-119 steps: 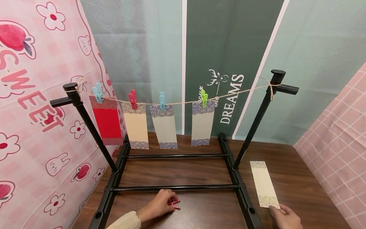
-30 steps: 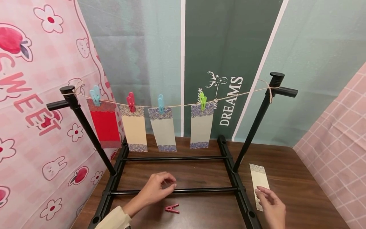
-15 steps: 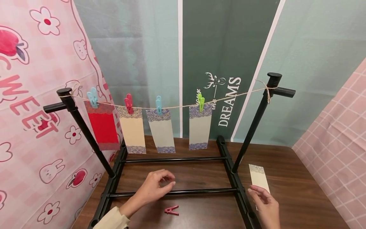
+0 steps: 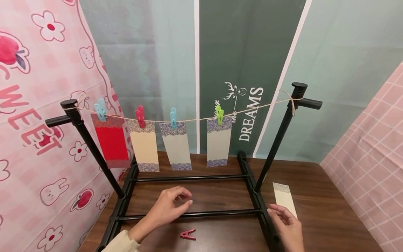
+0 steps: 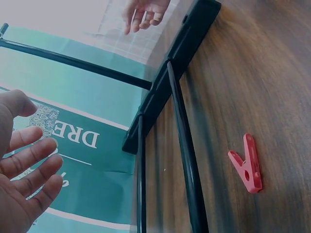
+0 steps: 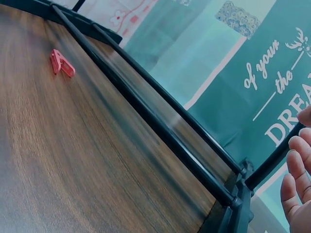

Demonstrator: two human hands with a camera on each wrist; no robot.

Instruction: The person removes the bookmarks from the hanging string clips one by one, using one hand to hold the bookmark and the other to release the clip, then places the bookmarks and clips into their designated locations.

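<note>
My left hand [image 4: 170,208] hovers over the front crossbar of the black rack, fingers loosely bent and holding nothing. On the table below it lies a red clothespin [image 4: 188,235], also plain in the left wrist view. My right hand [image 4: 287,224] is over the rack's right foot, its fingers relaxed with nothing between them. It hides the lower part of a cream paper card [image 4: 284,197] with a lace-patterned end, lying on the table. From the string hang a red card [image 4: 112,143], a cream card [image 4: 144,145] and two pale grey cards [image 4: 177,147], each held by a clothespin.
The black rack [image 4: 189,213] stands on the brown wooden table [image 4: 318,196], its two posts carrying the string [image 4: 252,110]. A green clothespin [image 4: 219,115] grips the rightmost hanging card. Printed cloths [image 4: 170,70] enclose the back and sides.
The left hand has let go of the red clothespin, leaving it on the table, and moved up and away. The right hand has let go of the cream card and shifted left.
</note>
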